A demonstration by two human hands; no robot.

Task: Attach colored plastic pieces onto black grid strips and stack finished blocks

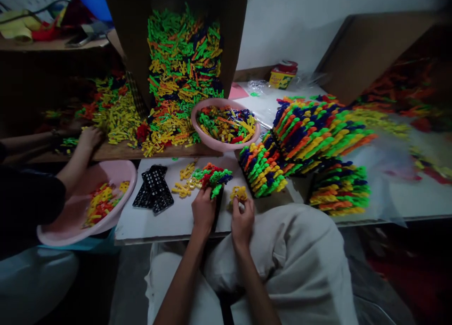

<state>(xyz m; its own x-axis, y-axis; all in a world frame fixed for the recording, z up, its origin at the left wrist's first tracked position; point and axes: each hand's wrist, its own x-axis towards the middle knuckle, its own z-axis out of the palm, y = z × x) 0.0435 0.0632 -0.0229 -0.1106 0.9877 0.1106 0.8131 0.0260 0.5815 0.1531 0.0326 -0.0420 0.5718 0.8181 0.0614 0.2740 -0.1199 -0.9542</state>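
Gripping the multicoloured cluster (212,175), the left hand (204,212) sits just left of the right hand (243,220), which pinches yellow pieces (239,192).

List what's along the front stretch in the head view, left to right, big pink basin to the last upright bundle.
Pink basin → black trays → loose yellow pieces → left hand at multicolored pieces → right hand at yellow clump → smaller front bundle → far-right bundle.
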